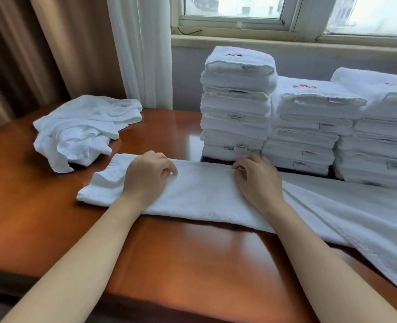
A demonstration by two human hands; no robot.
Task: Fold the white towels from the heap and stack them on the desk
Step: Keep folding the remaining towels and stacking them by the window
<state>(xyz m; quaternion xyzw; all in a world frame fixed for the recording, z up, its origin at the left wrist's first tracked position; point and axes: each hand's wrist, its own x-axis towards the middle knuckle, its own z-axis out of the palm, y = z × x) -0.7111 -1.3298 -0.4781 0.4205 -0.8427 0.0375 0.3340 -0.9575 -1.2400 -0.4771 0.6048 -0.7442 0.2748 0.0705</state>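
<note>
Tabletop (193, 252): open wood along the near edge and at left. Towel (204, 194) lies folded in a long strip, long axis left-right, with the right end trailing over the near edge. Left hand (147, 176) and right hand (258, 178) rest on it, curled fingers pinching its far edge. Heap (83, 129) sits far left. Folded stacks (309, 127) stand just behind.

You are at a glossy reddish wooden desk (41, 217) in what looks like a hotel room. Heavy brown drapes (41, 43) and a white sheer curtain (144, 43) hang beside the window (232, 10) behind it. Three stacks of folded white towels (309, 127), identical, with red embroidered marks and small labels, suggest hotel housekeeping.
</note>
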